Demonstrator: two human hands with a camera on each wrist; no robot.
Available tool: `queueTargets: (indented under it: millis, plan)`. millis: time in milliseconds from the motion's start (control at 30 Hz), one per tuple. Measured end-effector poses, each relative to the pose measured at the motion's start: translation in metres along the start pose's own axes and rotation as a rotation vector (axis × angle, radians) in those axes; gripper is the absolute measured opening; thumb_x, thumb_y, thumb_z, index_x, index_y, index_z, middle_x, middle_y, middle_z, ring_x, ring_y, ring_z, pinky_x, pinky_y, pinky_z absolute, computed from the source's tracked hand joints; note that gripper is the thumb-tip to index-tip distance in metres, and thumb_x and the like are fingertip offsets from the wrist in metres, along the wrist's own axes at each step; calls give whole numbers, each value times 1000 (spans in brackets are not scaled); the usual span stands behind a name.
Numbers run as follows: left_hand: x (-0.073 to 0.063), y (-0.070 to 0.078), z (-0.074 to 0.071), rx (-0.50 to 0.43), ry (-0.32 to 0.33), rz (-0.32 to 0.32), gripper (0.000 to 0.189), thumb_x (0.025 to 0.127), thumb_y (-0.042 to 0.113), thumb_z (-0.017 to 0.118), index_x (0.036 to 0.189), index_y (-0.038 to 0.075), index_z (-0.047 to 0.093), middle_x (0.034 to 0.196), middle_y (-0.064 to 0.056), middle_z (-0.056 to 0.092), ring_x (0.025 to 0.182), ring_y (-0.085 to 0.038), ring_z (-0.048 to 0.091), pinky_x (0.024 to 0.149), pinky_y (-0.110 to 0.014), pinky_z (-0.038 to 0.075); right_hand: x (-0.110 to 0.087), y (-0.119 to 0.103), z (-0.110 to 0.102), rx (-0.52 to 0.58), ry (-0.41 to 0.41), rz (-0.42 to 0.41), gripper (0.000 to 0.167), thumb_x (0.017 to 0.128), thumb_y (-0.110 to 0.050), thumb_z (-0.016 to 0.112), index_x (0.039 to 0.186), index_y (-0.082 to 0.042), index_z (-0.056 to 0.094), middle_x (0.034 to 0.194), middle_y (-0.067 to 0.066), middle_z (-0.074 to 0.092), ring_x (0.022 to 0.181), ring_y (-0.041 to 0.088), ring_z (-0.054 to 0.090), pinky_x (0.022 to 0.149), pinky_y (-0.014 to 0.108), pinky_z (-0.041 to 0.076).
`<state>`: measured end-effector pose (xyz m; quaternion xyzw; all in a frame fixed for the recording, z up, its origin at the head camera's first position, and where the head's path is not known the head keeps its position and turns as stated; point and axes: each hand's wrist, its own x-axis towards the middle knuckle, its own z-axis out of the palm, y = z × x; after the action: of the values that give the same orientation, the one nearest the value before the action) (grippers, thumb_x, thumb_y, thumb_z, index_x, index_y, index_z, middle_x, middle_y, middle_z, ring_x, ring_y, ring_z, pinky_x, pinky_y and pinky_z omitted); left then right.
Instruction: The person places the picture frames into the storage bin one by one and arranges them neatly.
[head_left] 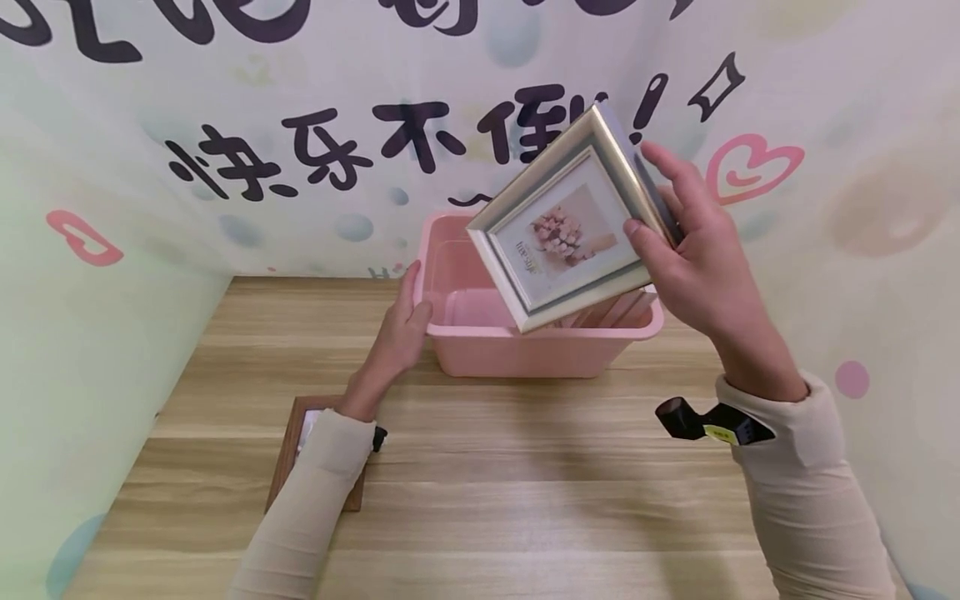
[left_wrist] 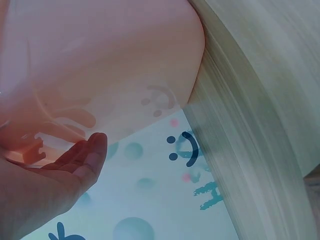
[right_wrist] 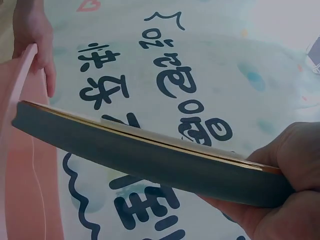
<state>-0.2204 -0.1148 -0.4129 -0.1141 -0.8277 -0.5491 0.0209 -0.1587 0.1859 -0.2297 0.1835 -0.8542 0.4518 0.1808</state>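
My right hand (head_left: 697, 258) pinches one side of the silvery-gold frame (head_left: 573, 262) with pink flowers (head_left: 557, 233), tilted over the pink tub (head_left: 517, 357); left of it the tub's mouth shows, my left hand (head_left: 401, 329) gripping its left rim near the surface's back edge (head_left: 315, 280).

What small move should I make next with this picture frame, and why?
I'd probably lower the picture frame into the pink bin: your right hand holds it tilted above, your left hand holds the bin's edge, and room shows inside.

Silvery picture frame (head_left: 567, 232), tilted, over pink bin (head_left: 517, 355)
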Motion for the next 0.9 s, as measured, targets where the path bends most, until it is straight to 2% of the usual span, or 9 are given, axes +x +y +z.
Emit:
queueTargets:
  millis: [133, 233, 267, 633, 900]
  plan:
    - [-1, 0, 0, 1, 8, -7, 63, 101, 20, 31, 160, 16, 9, 161, -16, 26, 146, -28, 30, 120, -49, 23, 3, 5, 5, -13, 29, 10, 66, 96, 2, 51, 155, -23, 34, 138, 20, 56, 113, 33, 58, 95, 39, 53]
    - [-1, 1, 0, -2, 10, -10, 63, 101, 20, 32, 160, 15, 9, 161, -16, 26, 145, -29, 32, 119, -49, 23, 5, 11, 10, -25, 36, 18, 67, 96, 4, 50, 155, -22, 32, 143, 19, 52, 119, 36, 56, 97, 57, 48]
    - [-1, 1, 0, -4, 8, -8, 64, 101, 20, 31, 160, 15, 9, 161, -16, 26, 145, -29, 32, 119, -49, 23, 5, 13, 12, -34, 38, 20, 67, 96, 4, 50, 155, -21, 31, 144, 19, 51, 120, 37, 55, 97, 60, 47]
    - [-1, 0, 0, -1, 1, -13, 64, 100, 22, 31, 160, 16, 8, 162, -14, 26, 144, -28, 32, 119, -50, 24, 10, 38, 31, -135, 37, 76, 67, 97, 4, 48, 156, -18, 27, 148, 23, 44, 122, 43, 52, 92, 64, 47]
    - [-1, 1, 0, -5, 2, 0, 64, 101, 19, 32, 160, 15, 8, 161, -15, 26, 145, -28, 31, 119, -49, 24, 15, 59, 46, -151, 4, 111, 64, 97, 5, 46, 156, -10, 26, 146, 28, 44, 124, 44, 51, 96, 63, 45]
